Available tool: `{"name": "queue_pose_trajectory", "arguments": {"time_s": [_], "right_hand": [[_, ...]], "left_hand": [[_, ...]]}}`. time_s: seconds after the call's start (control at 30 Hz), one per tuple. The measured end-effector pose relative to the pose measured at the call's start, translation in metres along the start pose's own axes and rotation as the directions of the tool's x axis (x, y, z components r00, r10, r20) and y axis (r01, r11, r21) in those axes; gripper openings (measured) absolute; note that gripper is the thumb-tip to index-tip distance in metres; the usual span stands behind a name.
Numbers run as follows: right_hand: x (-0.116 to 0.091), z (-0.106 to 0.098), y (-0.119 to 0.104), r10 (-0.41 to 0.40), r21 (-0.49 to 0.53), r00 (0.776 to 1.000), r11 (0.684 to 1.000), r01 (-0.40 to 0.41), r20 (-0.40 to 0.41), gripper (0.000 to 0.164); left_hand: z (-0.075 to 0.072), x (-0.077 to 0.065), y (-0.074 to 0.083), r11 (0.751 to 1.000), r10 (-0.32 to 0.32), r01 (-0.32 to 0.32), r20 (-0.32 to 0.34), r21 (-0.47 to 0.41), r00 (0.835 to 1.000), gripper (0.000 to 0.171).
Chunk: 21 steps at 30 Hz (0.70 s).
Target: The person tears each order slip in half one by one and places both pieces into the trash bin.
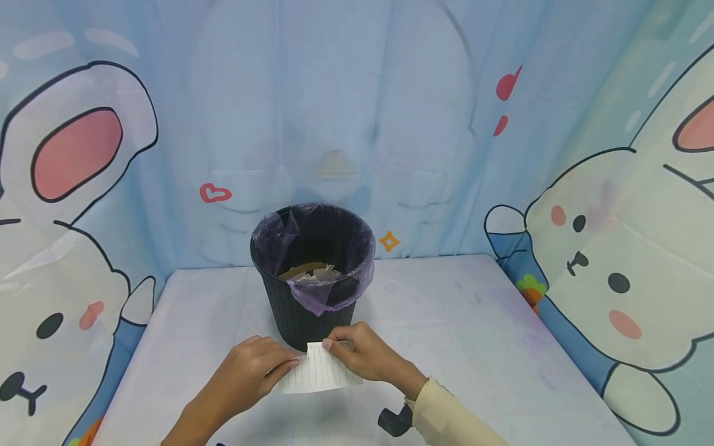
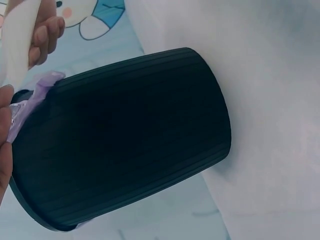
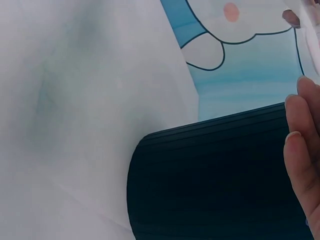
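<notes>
A sheet of lined white paper (image 1: 319,371) is held between both hands in front of the bin. My left hand (image 1: 248,375) pinches its left side with thumb and fingers. On the right, my right hand (image 1: 370,356) pinches the paper near its upper edge. The top edge looks stepped, higher in the middle than at the left; whether it is torn I cannot tell. Close up, the left wrist view shows the left fingertips (image 2: 5,120) and the pale paper (image 2: 19,42) at the frame's left edge. In the right wrist view the right fingers (image 3: 300,145) show at the side.
A black ribbed bin (image 1: 301,322) with a purple liner bag (image 1: 359,282) stands just beyond the hands, with scraps of paper (image 1: 323,272) inside. It rests on a white-covered table (image 1: 457,347). Behind hangs a blue cartoon curtain (image 1: 334,93). A black strap-like device (image 1: 395,421) sits by the right wrist.
</notes>
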State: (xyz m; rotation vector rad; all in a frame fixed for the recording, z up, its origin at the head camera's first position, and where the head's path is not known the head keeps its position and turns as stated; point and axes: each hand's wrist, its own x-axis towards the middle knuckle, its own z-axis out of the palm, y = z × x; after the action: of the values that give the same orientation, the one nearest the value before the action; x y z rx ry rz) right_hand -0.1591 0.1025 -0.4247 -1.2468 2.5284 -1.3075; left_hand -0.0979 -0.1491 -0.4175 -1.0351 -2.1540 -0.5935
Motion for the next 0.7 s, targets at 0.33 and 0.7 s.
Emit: {"name": "queue_pose_trajectory", "arguments": {"time_s": [0.33,0.7], "right_hand": [[-0.0002,-0.0002,0.0012,0.029,-0.014,1.0,0.999,-0.029,-0.005,0.017],[-0.0005,-0.0011,0.0014,0.017,-0.008,1.0,1.0,-0.017,-0.007,0.017]], "left_hand": [[-0.0012,0.0002,0.0013,1.0,-0.015,0.015,-0.002,0.014,1.0,0.024],[-0.0012,-0.0008,0.0002,1.0,-0.004,0.004,-0.018,-0.003,1.0,0.024]]}}
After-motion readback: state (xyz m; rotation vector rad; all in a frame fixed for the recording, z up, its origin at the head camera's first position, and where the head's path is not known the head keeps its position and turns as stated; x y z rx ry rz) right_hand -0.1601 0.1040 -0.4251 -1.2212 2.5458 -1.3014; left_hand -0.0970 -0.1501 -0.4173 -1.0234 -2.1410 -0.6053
